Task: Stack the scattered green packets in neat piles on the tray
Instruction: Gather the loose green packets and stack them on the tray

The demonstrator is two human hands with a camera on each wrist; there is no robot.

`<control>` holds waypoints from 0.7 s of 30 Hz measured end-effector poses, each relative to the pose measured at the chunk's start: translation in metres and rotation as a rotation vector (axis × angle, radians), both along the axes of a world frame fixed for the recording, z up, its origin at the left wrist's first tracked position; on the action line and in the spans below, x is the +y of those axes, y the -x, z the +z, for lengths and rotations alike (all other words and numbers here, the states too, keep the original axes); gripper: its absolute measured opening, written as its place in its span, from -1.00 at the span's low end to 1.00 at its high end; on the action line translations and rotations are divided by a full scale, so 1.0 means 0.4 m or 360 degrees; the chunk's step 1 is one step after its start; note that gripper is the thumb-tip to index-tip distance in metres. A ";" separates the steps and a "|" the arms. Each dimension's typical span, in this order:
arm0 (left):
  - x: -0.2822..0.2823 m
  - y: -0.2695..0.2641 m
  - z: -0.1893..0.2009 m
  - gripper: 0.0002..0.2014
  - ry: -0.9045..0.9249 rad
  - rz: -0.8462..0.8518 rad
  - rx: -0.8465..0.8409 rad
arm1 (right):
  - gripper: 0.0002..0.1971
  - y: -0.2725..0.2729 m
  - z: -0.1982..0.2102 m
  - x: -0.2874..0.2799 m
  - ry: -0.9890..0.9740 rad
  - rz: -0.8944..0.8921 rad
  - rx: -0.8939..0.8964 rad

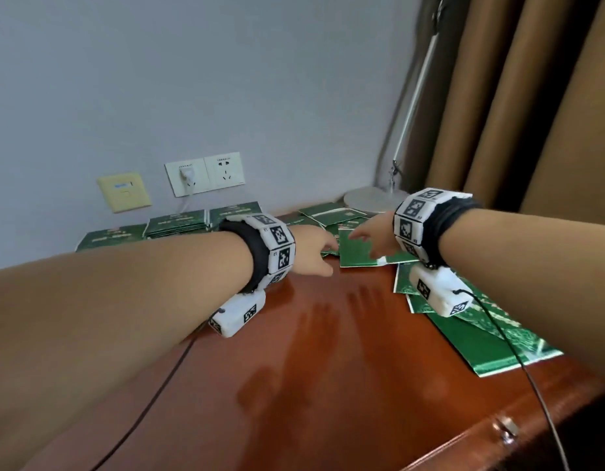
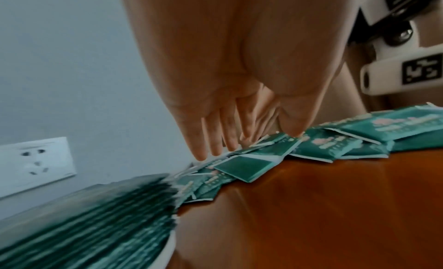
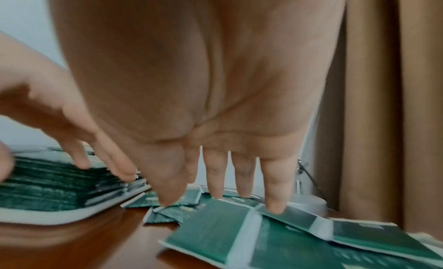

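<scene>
Several green foil packets (image 1: 357, 251) lie scattered at the back right of the wooden table, seen close in the wrist views (image 2: 242, 167) (image 3: 215, 233). Neat green piles (image 1: 177, 224) stand on a white tray (image 3: 59, 215) (image 2: 167, 248) by the wall at the left. My left hand (image 1: 314, 249) (image 2: 239, 140) reaches over the loose packets with straight fingers, its tips touching them. My right hand (image 1: 369, 237) (image 3: 223, 197) hovers with spread, straight fingers, the tips resting on packets. Neither hand grips anything.
More packets (image 1: 477, 331) lie along the table's right side under my right forearm. A lamp base (image 1: 372, 198) and pole stand at the back right corner, before brown curtains (image 1: 532, 113). Wall sockets (image 1: 206, 173) sit behind the tray. Bare tabletop (image 1: 328, 368) lies near me.
</scene>
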State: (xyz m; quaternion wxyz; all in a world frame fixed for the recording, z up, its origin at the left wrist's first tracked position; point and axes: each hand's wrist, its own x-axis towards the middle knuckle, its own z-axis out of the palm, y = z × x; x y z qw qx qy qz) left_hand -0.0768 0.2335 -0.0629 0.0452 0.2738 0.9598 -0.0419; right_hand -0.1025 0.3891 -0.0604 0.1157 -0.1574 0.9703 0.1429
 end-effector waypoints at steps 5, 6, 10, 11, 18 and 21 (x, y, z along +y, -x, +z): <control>0.110 0.011 -0.081 -0.36 0.0186 -0.0007 -0.0141 | -0.38 -0.042 -0.062 0.102 0.0023 -0.0122 0.0004; 0.127 0.016 -0.092 -0.35 0.0195 0.0000 -0.0157 | -0.40 -0.048 -0.077 0.115 0.0056 -0.0129 0.0008; 0.178 0.027 -0.125 -0.29 0.0231 0.0022 -0.0150 | -0.53 -0.074 -0.130 0.143 0.0055 -0.0182 0.0026; 0.185 0.030 -0.132 -0.29 0.0244 0.0038 -0.0159 | -0.56 -0.080 -0.139 0.146 0.0049 -0.0193 0.0012; 0.178 0.032 -0.140 -0.33 0.0322 0.0081 -0.0255 | -0.68 -0.100 -0.154 0.138 0.0023 -0.0228 -0.0030; 0.160 0.017 -0.129 -0.36 0.0328 0.0099 -0.0290 | -0.64 -0.109 -0.150 0.114 0.0085 -0.0185 -0.0057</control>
